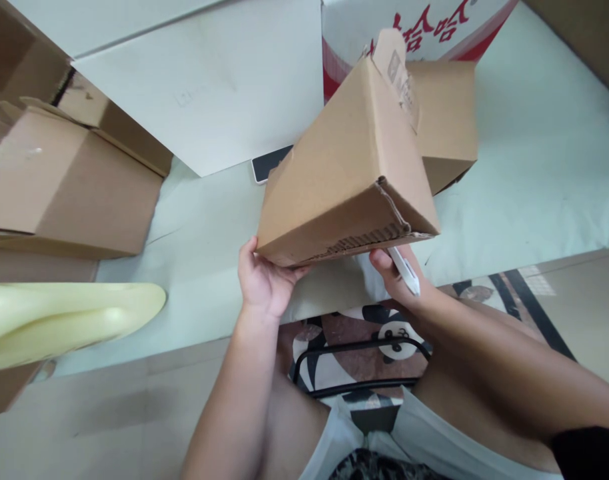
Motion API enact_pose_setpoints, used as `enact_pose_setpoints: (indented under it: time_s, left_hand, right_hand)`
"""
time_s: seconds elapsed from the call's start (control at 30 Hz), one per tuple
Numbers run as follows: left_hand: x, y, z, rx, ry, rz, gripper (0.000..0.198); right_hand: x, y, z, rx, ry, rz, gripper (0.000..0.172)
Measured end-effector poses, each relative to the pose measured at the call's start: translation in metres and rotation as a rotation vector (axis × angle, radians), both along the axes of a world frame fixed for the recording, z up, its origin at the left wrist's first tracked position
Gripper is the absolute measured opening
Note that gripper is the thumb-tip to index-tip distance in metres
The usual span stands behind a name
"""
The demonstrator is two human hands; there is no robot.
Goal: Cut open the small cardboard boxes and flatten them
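A brown cardboard box (pixel 329 160) is held up at a tilt over the cloth-covered table, its lower edge turned toward me. My left hand (pixel 269 277) grips the box's lower left corner, fingers tucked underneath. Under the lower right edge is my right hand (pixel 399 270), closed around a slim white utility knife (pixel 406 271); its fingertips are hidden behind the box. Along the bottom edge runs dark printing. At the top, a torn flap with a label (pixel 398 73) sticks up. No blade shows on the knife.
Behind stand a large white box (pixel 209 87), a red-and-white printed carton (pixel 434 27) and another brown box (pixel 447 113). A dark-screened phone-like device (pixel 269 163) lies on the pale green cloth (pixel 529 180). More cardboard boxes (pixel 69 180) and a yellow plastic object (pixel 74 320) are at left.
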State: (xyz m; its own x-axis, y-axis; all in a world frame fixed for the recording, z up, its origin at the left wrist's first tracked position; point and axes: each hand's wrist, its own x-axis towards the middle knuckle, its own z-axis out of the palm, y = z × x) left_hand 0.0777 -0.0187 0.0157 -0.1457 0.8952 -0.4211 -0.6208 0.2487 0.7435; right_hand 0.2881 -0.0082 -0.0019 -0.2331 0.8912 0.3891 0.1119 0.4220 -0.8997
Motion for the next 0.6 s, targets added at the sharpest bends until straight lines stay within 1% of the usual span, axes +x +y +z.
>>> enact_pose_setpoints:
  time_s: [0.17,0.3,0.47,0.6]
  left_hand:
    - [0.0016,-0.0012,0.0015,-0.005,-0.007,0.022,0.044]
    - [0.0021,-0.0015,0.0014,-0.014,-0.009,0.029,0.043]
    - [0.0035,-0.0012,0.0009,-0.036,-0.039,0.055,0.042]
    - [0.0069,-0.0031,0.0036,-0.065,-0.07,0.069,0.039]
  right_hand:
    - [-0.0009,-0.0015,-0.008,0.035,0.009,-0.014,0.047]
    - [-0.0008,-0.0019,-0.0093,0.043,0.008,-0.008,0.046]
    - [-0.0009,-0.0018,-0.007,-0.045,-0.024,0.017,0.058]
    - [-0.0008,-0.0073,-0.0067,-0.154,-0.178,0.085,0.071]
